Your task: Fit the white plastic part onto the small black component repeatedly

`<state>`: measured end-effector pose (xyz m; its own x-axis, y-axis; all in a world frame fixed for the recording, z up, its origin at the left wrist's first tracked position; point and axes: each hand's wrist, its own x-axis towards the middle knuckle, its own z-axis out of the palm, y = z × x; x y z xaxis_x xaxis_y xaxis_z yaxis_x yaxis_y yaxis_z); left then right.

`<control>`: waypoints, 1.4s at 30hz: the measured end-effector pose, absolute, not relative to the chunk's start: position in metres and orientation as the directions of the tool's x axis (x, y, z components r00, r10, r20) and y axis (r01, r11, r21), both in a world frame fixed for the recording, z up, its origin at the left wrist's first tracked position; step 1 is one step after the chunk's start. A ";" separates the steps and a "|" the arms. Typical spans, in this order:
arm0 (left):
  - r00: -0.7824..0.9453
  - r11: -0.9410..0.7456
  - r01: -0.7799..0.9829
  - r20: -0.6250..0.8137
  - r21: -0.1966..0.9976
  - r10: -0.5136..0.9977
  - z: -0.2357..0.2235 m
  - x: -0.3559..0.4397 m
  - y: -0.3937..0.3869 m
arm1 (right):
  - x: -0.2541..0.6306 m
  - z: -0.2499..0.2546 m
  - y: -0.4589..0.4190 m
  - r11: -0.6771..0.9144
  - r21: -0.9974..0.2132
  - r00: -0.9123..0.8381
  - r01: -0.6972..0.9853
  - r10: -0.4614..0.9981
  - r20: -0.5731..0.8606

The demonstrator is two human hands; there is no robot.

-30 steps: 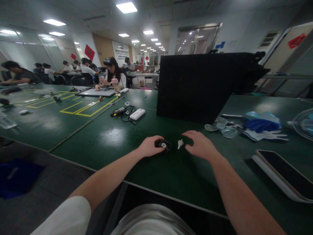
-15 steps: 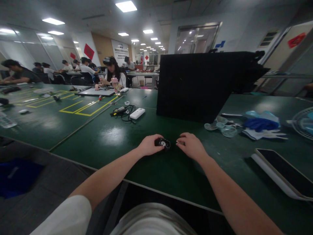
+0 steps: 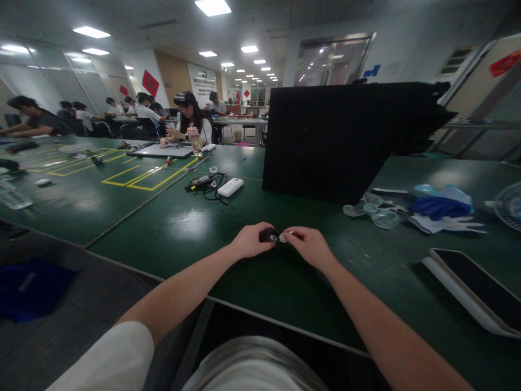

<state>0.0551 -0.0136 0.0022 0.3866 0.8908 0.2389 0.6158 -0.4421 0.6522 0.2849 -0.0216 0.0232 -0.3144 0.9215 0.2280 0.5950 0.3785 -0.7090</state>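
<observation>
My left hand (image 3: 254, 239) is closed round a small black device with a pale round part (image 3: 273, 237), just above the green table (image 3: 183, 260). Thumb and fingers grip its left side and hide part of it. My right hand (image 3: 311, 244) pinches a small white piece (image 3: 284, 237) between thumb and fingertips. That piece is right beside the black device; whether the two touch I cannot tell.
A big black box (image 3: 321, 144) stands beyond my hands. To the right lie clear round lids (image 3: 385, 218), blue and white gloves (image 3: 442, 207) and a phone-like slab (image 3: 476, 288). A white power bank (image 3: 230, 187) and black cables (image 3: 205, 184) lie left. A co-worker (image 3: 191, 122) sits across.
My right hand has moved left to the black device, and the white piece now shows clearly in its fingers. The left hand keeps its hold, and the view has shifted slightly.
</observation>
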 end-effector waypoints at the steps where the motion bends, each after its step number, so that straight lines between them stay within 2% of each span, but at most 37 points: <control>1: 0.388 -0.445 0.613 0.241 0.653 0.889 0.002 0.055 -0.014 | 0.284 0.022 -0.022 0.379 -0.708 -0.330 0.596 0.919 0.215; 8: 0.411 -0.468 0.595 0.253 0.653 0.876 0.000 0.055 -0.013 | 0.279 0.022 -0.025 0.396 -0.686 -0.372 0.611 0.908 0.193; 15: 0.388 -0.485 0.631 0.295 0.605 0.873 0.000 0.045 -0.010 | 0.306 0.028 -0.011 0.220 -0.764 -0.093 0.607 0.974 0.207; 20: 0.264 -0.331 0.721 0.200 0.608 0.944 0.004 -0.008 -0.003 | 0.317 0.023 -0.005 0.132 -0.774 -0.056 0.619 0.991 0.124; 22: 0.212 -0.311 0.772 0.236 0.555 0.948 0.005 -0.038 -0.002 | 0.316 0.023 -0.006 0.137 -0.776 -0.083 0.615 0.991 0.109; 24: 0.189 -0.322 0.833 0.314 0.450 0.930 0.006 -0.069 -0.003 | 0.314 0.023 -0.008 0.147 -0.784 -0.106 0.603 0.989 0.103; 26: 0.219 -0.346 0.882 0.372 0.320 0.902 0.008 -0.095 -0.005 | 0.311 0.022 -0.009 0.161 -0.788 -0.127 0.595 0.986 0.106; 29: 0.282 -0.364 0.917 0.381 0.165 0.881 0.010 -0.121 -0.009 | 0.308 0.019 -0.010 0.171 -0.775 -0.153 0.608 0.983 0.097; 33: 0.259 -0.309 0.948 0.374 0.078 0.890 0.009 -0.132 -0.013 | 0.306 0.017 -0.009 0.155 -0.743 -0.176 0.651 0.983 0.052; 35: 0.189 -0.242 0.967 0.400 0.086 0.897 0.006 -0.135 -0.013 | 0.306 0.018 -0.008 0.153 -0.728 -0.172 0.669 0.984 0.048; 37: 0.069 -0.152 0.977 0.448 0.152 0.891 0.002 -0.141 -0.012 | 0.307 0.020 -0.008 0.151 -0.725 -0.172 0.672 0.984 0.046; 39: -0.102 -0.039 0.961 0.481 0.275 0.871 -0.004 -0.149 -0.008 | 0.306 0.021 -0.008 0.162 -0.729 -0.177 0.665 0.983 0.056; 42: -0.366 0.107 0.856 0.446 0.506 0.817 -0.012 -0.159 0.004 | 0.306 0.020 -0.009 0.189 -0.734 -0.191 0.652 0.978 0.082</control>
